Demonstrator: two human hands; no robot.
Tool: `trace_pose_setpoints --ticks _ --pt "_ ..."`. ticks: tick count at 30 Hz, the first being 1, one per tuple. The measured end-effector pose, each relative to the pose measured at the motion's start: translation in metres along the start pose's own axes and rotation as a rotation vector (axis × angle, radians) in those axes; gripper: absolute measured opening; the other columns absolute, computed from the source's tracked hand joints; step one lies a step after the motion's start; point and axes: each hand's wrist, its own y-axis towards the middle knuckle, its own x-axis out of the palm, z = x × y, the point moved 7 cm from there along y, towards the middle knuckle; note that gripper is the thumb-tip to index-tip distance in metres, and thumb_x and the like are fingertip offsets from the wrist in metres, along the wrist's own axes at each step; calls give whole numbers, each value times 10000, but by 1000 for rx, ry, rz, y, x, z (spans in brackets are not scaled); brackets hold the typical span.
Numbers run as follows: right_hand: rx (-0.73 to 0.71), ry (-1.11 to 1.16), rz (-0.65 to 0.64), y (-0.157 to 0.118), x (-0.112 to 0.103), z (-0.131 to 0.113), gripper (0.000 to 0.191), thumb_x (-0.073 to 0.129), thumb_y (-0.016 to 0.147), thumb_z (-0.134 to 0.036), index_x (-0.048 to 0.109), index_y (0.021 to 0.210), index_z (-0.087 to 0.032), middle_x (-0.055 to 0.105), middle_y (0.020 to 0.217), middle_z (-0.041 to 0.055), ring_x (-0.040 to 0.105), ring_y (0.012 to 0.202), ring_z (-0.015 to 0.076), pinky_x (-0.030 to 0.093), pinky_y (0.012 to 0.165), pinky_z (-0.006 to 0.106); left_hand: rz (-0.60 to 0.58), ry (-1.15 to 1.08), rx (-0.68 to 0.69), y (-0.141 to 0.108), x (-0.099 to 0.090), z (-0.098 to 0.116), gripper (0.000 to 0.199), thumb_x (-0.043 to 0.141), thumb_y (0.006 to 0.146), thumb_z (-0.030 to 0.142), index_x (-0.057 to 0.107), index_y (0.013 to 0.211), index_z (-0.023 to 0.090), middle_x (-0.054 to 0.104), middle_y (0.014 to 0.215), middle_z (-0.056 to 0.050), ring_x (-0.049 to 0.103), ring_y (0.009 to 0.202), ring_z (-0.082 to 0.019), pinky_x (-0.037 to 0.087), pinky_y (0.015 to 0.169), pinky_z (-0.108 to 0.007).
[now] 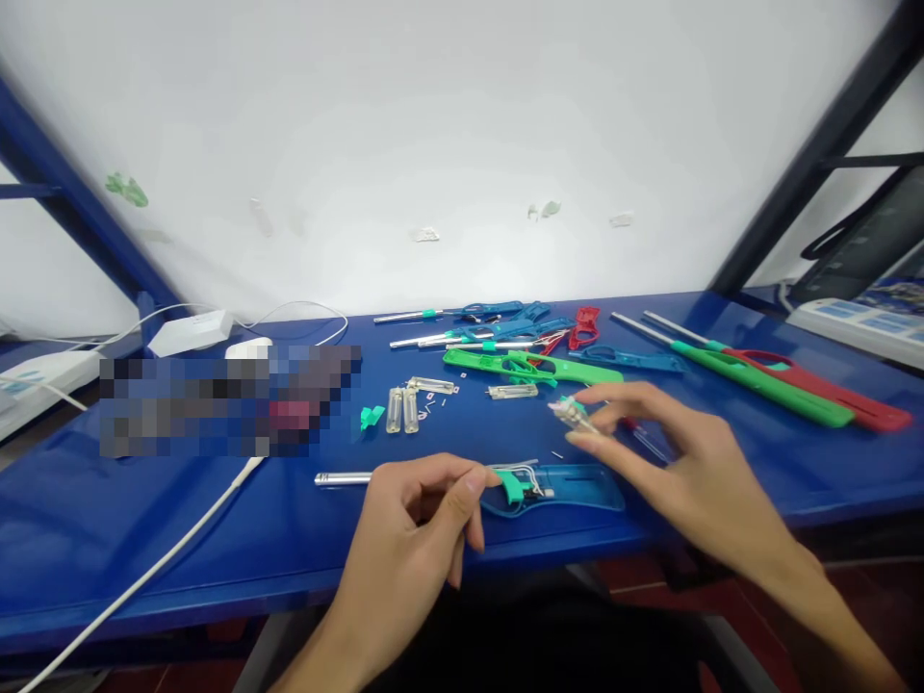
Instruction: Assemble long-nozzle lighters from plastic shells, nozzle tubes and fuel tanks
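Note:
In front of me on the blue table lies an opened blue utility lighter [588, 486], its half shell facing up. It has a metal tube [343, 478], a teal trigger [515, 486] and thin white wires. My left hand [425, 520] is closed over the tube end, thumb and index finger pinched beside the trigger; its palm side is hidden. A small clear fuel tank [576, 414] with a pale top is pinched between the thumb and fingers of my right hand [675, 452], raised to the right above the shell.
Beyond my hands lie several clear fuel tanks [394, 411], teal pieces [372, 417] and a green half shell [584, 369]. Blue lighter parts [505, 329] are heaped behind. Green [765, 385] and red [830, 390] lighters lie right. A white cable [173, 558] crosses the left side.

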Motion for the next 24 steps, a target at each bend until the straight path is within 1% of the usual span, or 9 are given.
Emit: trace_pose_setpoints --ticks 1,3,5,7,9,12,14,17,24 --pt "81 34 14 -2 -5 8 217 767 917 -413 719 1098 -303 741 904 -27 705 866 195 525 796 328 34 99 64 -1 0 4 315 591 1033 413 780 904 197 601 567 35 524 446 -96 383 462 -225" --pt "153 89 -4 -7 -9 16 200 759 909 -455 741 1013 -285 752 918 -10 715 882 210 540 795 327 127 338 278 -4 0 18 236 602 1032 317 778 908 219 638 631 19 577 581 -137 442 554 -255" --pt "148 118 -57 -10 -9 15 180 733 929 -449 767 1001 -287 768 936 -2 712 870 204 543 799 327 230 584 544 -6 4 37 161 619 1008 201 777 979 220 711 811 -18 616 790 -191 500 711 -307" --pt "112 124 -117 -11 -6 10 161 691 966 -420 789 1020 -303 785 944 0 704 845 193 543 787 326 252 760 706 -3 10 47 191 605 1000 127 770 1057 205 729 998 -58 594 969 -237 509 851 -367" --pt "65 118 -164 -10 -2 4 171 649 996 -384 803 1015 -311 799 953 4 698 840 194 547 774 332 127 827 682 11 17 45 215 574 1018 115 763 1080 198 714 1079 -70 575 1031 -248 505 892 -387" --pt "-3 82 -213 -9 3 -2 195 620 1014 -348 810 1006 -302 810 961 14 694 860 206 559 785 355 -87 826 514 31 24 35 212 557 1048 161 763 1062 208 711 1063 -54 582 1012 -245 504 885 -397" --pt "-29 46 -229 -10 5 -4 199 614 1018 -337 808 1012 -291 811 961 20 687 867 209 562 792 367 -168 806 444 38 29 30 211 563 1054 186 768 1022 221 714 1036 -38 585 979 -239 500 863 -392" --pt "-52 2 -243 -12 8 -5 196 608 1024 -321 802 1022 -286 807 964 11 678 872 200 559 809 370 -227 797 421 41 36 29 215 574 1052 181 765 964 222 718 1010 -23 583 953 -229 487 830 -371" --pt "-77 -40 -242 -12 8 -6 208 596 1028 -320 800 1066 -300 794 952 2 691 874 188 565 805 348 -229 833 462 39 41 30 166 598 1028 120 711 924 183 715 970 -15 596 922 -225 468 816 -365"
